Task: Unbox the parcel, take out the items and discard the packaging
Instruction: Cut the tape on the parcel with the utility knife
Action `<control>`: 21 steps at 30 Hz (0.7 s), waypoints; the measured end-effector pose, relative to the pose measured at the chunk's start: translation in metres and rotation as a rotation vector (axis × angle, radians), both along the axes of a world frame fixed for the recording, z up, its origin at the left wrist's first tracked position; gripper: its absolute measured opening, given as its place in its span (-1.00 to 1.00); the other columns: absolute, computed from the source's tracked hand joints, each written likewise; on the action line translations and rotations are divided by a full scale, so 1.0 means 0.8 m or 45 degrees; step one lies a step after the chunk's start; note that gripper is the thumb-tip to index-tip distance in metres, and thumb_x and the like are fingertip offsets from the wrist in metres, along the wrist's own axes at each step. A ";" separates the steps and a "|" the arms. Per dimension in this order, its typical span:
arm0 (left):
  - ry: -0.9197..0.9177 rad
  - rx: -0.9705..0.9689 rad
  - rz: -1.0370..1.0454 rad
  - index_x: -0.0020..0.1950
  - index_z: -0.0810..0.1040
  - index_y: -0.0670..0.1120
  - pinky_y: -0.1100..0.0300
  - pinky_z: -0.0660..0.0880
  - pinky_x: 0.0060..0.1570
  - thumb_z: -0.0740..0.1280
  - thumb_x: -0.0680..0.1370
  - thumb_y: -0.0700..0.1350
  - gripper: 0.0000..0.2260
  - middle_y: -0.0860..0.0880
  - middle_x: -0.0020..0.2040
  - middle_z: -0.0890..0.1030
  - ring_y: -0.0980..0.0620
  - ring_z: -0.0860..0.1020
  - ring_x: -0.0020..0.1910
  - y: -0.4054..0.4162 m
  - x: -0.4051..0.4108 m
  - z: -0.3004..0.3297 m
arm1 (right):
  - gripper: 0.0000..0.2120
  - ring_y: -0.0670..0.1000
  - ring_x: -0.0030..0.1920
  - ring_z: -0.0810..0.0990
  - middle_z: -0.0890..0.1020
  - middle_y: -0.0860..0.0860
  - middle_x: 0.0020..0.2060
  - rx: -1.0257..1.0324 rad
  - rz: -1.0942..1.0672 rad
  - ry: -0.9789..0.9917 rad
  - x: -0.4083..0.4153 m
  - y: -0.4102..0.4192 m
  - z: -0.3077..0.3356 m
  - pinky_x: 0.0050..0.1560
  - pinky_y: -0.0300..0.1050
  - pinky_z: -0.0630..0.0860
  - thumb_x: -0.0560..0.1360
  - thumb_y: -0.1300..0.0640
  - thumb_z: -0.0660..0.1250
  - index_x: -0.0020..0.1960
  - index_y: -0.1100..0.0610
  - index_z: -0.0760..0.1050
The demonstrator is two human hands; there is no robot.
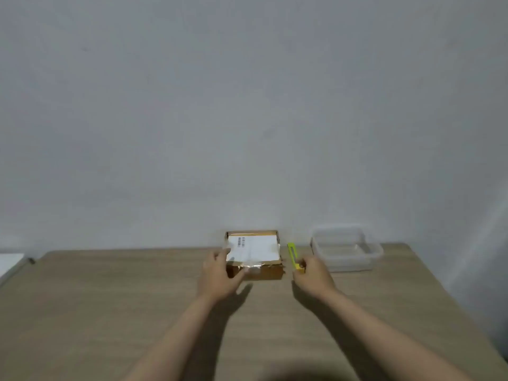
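A flat brown cardboard parcel with a white shipping label and clear tape lies at the far side of the wooden table, against the wall. My left hand rests on the parcel's near left corner, fingers curled around its edge. A yellow-green utility knife lies just right of the parcel, pointing away from me. My right hand has its fingertips closed on the knife's near end.
A clear plastic container stands to the right of the knife near the table's far edge. A white object shows at the far left. A grey wall rises right behind the table.
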State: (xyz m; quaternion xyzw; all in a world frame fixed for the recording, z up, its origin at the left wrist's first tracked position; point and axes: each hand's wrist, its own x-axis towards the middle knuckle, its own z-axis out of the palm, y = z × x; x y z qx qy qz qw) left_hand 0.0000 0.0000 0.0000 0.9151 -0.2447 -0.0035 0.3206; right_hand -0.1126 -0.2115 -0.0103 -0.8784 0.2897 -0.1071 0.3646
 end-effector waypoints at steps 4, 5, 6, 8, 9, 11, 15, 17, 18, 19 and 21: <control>0.126 -0.045 0.016 0.37 0.30 0.08 -0.06 0.46 0.19 0.30 0.24 0.43 -0.22 -0.10 0.29 0.35 -0.12 0.41 0.26 0.001 0.027 -0.025 | -0.73 0.18 0.12 0.51 0.58 0.13 0.02 -0.025 -0.113 0.060 0.010 -0.001 -0.028 0.07 -0.02 0.49 0.37 0.11 0.30 0.06 0.10 0.52; 0.157 -0.057 0.014 0.37 0.29 0.10 -0.07 0.47 0.19 0.30 0.22 0.44 -0.20 -0.10 0.31 0.34 -0.12 0.42 0.26 -0.002 0.033 -0.033 | -0.67 0.18 0.17 0.47 0.55 0.15 0.07 -0.026 -0.120 0.092 0.014 -0.002 -0.037 0.13 0.00 0.47 0.39 0.11 0.31 0.15 0.11 0.51; 0.187 -0.071 0.009 0.38 0.27 0.10 -0.07 0.47 0.20 0.31 0.21 0.43 -0.18 -0.11 0.33 0.34 -0.12 0.41 0.27 -0.005 0.037 -0.039 | -0.61 0.19 0.20 0.44 0.52 0.16 0.11 -0.028 -0.123 0.125 0.016 -0.001 -0.042 0.17 0.02 0.46 0.41 0.10 0.31 0.22 0.12 0.48; 0.232 -0.120 -0.015 0.41 0.23 0.08 -0.03 0.45 0.23 0.34 0.22 0.39 -0.16 -0.09 0.35 0.33 -0.10 0.41 0.28 -0.010 0.044 -0.046 | -0.55 0.20 0.21 0.45 0.51 0.17 0.12 -0.036 -0.125 0.142 0.023 -0.003 -0.051 0.18 0.02 0.46 0.42 0.07 0.32 0.30 0.11 0.43; 0.253 -0.145 -0.034 0.44 0.21 0.06 0.02 0.42 0.26 0.36 0.24 0.34 -0.15 -0.08 0.37 0.31 -0.07 0.41 0.29 -0.013 0.047 -0.050 | -0.54 0.20 0.22 0.44 0.51 0.16 0.13 -0.048 -0.139 0.147 0.027 -0.005 -0.059 0.18 0.02 0.46 0.43 0.06 0.32 0.32 0.09 0.43; 0.279 -0.165 -0.081 0.50 0.14 0.01 0.10 0.35 0.32 0.40 0.32 0.25 -0.16 -0.05 0.42 0.26 -0.04 0.36 0.35 -0.018 0.054 -0.058 | -0.55 0.19 0.25 0.41 0.51 0.13 0.16 -0.084 -0.190 0.180 0.035 -0.005 -0.065 0.20 0.05 0.44 0.45 0.04 0.33 0.33 0.03 0.42; 0.265 -0.175 -0.078 0.50 0.14 0.02 0.03 0.32 0.35 0.38 0.40 0.21 -0.23 -0.07 0.43 0.25 -0.07 0.32 0.38 -0.023 0.065 -0.076 | -0.60 0.16 0.24 0.41 0.50 0.09 0.16 -0.123 -0.239 0.191 0.044 -0.008 -0.071 0.23 0.10 0.43 0.45 0.07 0.37 0.27 -0.01 0.47; 0.257 -0.204 -0.061 0.50 0.16 0.03 0.01 0.33 0.34 0.37 0.39 0.23 -0.23 -0.06 0.43 0.26 -0.06 0.31 0.38 -0.023 0.065 -0.082 | -0.58 0.18 0.18 0.47 0.48 0.13 0.12 -0.056 -0.200 0.166 0.046 -0.015 -0.074 0.19 0.02 0.45 0.40 0.10 0.42 0.25 0.03 0.48; 0.249 -0.216 -0.056 0.49 0.17 0.04 0.00 0.34 0.34 0.36 0.38 0.25 -0.24 -0.05 0.43 0.27 -0.05 0.31 0.38 -0.022 0.065 -0.086 | -0.55 0.17 0.15 0.49 0.47 0.14 0.10 -0.006 -0.167 0.168 0.046 -0.019 -0.074 0.17 -0.05 0.45 0.37 0.11 0.45 0.24 0.05 0.48; 0.244 -0.232 -0.050 0.48 0.18 0.05 -0.01 0.36 0.33 0.36 0.37 0.25 -0.24 -0.05 0.42 0.28 -0.05 0.32 0.38 -0.021 0.064 -0.088 | -0.53 0.16 0.11 0.51 0.48 0.16 0.09 0.039 -0.125 0.164 0.046 -0.024 -0.073 0.13 -0.13 0.44 0.34 0.13 0.48 0.23 0.08 0.48; 0.235 -0.267 -0.031 0.47 0.21 0.06 -0.02 0.38 0.30 0.39 0.38 0.21 -0.28 -0.04 0.41 0.30 -0.04 0.34 0.37 -0.021 0.065 -0.092 | -0.52 0.12 0.01 0.54 0.52 0.16 0.06 0.083 -0.037 0.182 0.045 -0.032 -0.069 -0.02 -0.22 0.41 0.30 0.15 0.51 0.19 0.10 0.48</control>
